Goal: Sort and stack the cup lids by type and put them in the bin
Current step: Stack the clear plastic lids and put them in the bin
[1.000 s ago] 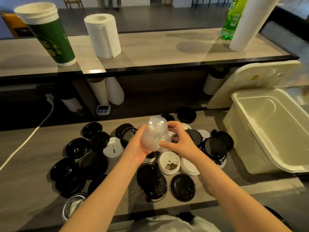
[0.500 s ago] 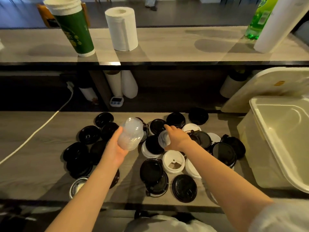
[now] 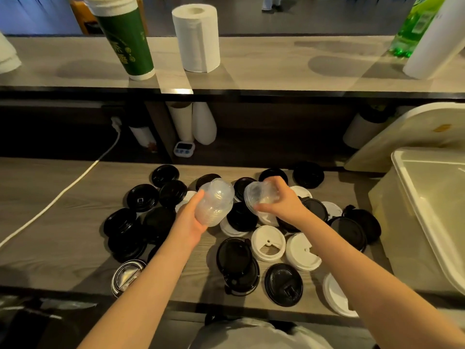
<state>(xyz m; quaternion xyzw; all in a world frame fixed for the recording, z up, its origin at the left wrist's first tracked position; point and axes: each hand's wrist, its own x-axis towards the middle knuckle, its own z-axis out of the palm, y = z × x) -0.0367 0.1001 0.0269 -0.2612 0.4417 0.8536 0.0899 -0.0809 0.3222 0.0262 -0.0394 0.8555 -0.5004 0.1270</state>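
Note:
My left hand (image 3: 191, 220) grips a stack of clear dome lids (image 3: 216, 202) from below, held above the pile. My right hand (image 3: 281, 200) holds a single clear dome lid (image 3: 259, 196) just right of that stack, a small gap between them. Under both hands, several black lids (image 3: 237, 258) and white lids (image 3: 268, 243) lie scattered on the wooden counter (image 3: 63, 222). One clear flat lid (image 3: 127, 274) rests near the front left. The cream bin (image 3: 432, 210) stands open at the right.
The bin's cover (image 3: 412, 132) leans behind it. A white cable (image 3: 63, 195) crosses the counter at left. On the upper shelf stand a green cup stack (image 3: 125, 39), a paper roll (image 3: 197, 37) and a green bottle (image 3: 415, 23). A small timer (image 3: 184, 148) sits beneath.
My right hand has lifted a single clear dome lid off the pile and brought it up beside the stack. My left hand keeps the stack, shifted slightly toward the middle.

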